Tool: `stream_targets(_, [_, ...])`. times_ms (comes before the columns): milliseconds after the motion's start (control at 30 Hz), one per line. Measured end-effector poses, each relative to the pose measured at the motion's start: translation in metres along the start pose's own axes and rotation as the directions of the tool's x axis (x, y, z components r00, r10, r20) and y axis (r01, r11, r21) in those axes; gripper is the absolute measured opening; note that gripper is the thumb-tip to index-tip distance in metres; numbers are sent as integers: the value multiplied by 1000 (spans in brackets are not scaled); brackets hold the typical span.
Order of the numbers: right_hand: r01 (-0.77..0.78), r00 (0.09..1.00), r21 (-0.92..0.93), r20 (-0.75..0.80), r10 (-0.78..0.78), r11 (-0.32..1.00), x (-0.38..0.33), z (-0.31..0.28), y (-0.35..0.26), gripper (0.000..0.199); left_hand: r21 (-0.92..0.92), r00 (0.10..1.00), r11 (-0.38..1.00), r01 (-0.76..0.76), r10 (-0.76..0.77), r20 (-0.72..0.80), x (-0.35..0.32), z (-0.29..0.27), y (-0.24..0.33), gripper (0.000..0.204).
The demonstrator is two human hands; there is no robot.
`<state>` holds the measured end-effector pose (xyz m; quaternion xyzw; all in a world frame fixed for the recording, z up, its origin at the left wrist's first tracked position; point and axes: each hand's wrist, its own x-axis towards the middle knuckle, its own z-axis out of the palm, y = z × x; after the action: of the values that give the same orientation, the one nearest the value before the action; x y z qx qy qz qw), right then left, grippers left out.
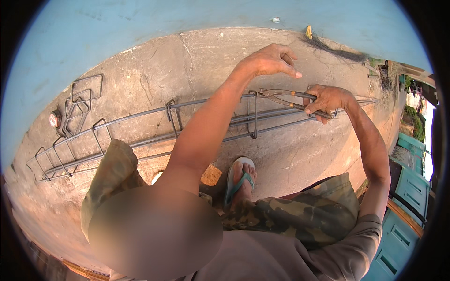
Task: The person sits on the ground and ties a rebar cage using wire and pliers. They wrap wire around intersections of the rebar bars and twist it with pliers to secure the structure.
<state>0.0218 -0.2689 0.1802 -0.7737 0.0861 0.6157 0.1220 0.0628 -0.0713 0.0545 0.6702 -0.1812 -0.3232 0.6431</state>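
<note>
Record dull, matt metal along the rod cage [255,122]; worn metal on the pincers [267,93], with plastic-looking handle sleeves [301,94]. Note rough, matt, cracked concrete across the floor [309,150]; smooth, paint-like finish on the blue surface [140,23]. Find matt cloth in the camouflage trousers [300,213] and shirt [262,255]; smooth, rubber-like material in the sandal [230,185].

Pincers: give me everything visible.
The pincers look metal, with a dark, worn head and two long handles, orange partway along and dark towards the ends. The right hand grips them by the handles, which stand spread apart. The head points left, by the upper end of a bent-metal stirrup on the long bar frame. Whether the jaws touch it, or are fully closed, is too small to tell.
</note>
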Motion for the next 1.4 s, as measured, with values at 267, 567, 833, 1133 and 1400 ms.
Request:
stream_targets(267, [45, 988, -150, -136, -66, 988, 1, 7, 5, 40, 416, 972, 909, -29, -71, 222, -33, 54, 18, 93])
stream_targets(567, [15, 968, -492, -210, -135, 870, -4, -22, -36, 43, 634, 721, 758, -152, 524, -454, -28, 133, -24, 87])
stream_targets(833, [-441, 378, -897, -206, -902, 20, -4, 11, -30, 38, 336, 780, 929, -154, 323, -536, -26, 101, -12, 84])
stream_targets(1133, [-309, 951, -402, -151, 270, 862, -15, -15, -51, 40, 691, 771, 698, -185, 540, -339, -36, 126, -25, 63])
stream_targets(1400, [-254, 743, -892, -428, -515, 374, -19, 26, -24, 47, 444, 957, 881, -161, 249, -146, -32, 88, -11, 59])
